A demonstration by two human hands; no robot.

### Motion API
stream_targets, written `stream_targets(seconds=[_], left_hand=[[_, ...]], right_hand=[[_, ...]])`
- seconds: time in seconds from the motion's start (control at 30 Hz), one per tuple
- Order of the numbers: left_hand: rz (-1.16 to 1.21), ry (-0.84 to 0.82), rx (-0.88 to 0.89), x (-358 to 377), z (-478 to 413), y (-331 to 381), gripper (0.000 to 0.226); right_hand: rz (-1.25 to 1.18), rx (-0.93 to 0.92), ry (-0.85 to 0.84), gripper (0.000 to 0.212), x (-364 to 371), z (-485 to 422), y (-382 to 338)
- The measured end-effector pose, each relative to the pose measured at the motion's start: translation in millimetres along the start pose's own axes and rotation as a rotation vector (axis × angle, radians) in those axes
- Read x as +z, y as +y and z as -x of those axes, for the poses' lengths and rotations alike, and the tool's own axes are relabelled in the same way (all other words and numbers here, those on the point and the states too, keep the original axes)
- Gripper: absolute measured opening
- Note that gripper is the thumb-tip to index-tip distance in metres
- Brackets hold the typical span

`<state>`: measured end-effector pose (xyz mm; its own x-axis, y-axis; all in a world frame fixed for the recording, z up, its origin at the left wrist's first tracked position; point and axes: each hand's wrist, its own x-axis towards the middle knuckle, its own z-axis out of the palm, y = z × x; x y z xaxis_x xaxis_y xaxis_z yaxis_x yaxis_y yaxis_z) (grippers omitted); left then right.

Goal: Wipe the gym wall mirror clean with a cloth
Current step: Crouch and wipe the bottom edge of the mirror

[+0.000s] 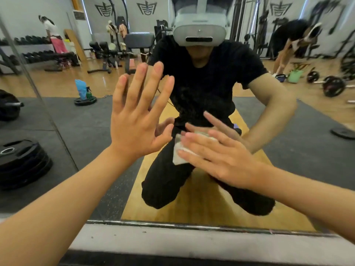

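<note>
The wall mirror (86, 120) fills the view and shows my crouching reflection in black clothes. My left hand (136, 116) lies flat on the glass, fingers spread and pointing up. Lower and to the right, my right hand (217, 156) presses a white cloth (179, 154) against the mirror with straight fingers. Most of the cloth is hidden under that hand; only its left edge sticks out.
A grey ledge (172, 244) runs under the mirror's bottom edge. A seam (38, 96) splits the mirror at left. Reflected behind me are stacked weight plates (21, 162), a barbell (332, 86), benches, a spray bottle (82, 92) and two people.
</note>
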<state>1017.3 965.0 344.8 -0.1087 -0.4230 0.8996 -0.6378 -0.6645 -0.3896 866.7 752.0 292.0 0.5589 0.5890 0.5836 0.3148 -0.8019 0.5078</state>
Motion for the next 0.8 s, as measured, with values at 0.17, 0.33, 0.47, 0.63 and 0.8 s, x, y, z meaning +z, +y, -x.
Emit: stream_targets(seconds=[0.17, 0.33, 0.47, 0.63, 0.8], left_hand=[[0.012, 0.013, 0.003, 2, -1, 0, 0.08], [0.017, 0.008, 0.007, 2, 0, 1, 0.083], [0.036, 0.008, 0.014, 2, 0, 0, 0.082], [0.048, 0.024, 0.016, 4, 0, -1, 0.086], [0.05, 0.028, 0.017, 5, 0, -1, 0.086]], right_hand=[[0.213, 0.104, 0.29, 0.035, -60, -43, 60], [0.104, 0.145, 0.167, 0.042, -33, 8, 4], [0.147, 0.023, 0.033, 0.051, -49, 17, 18], [0.253, 0.11, 0.313, 0.04, -76, -86, 53], [0.186, 0.141, 0.286, 0.043, -66, -55, 45]])
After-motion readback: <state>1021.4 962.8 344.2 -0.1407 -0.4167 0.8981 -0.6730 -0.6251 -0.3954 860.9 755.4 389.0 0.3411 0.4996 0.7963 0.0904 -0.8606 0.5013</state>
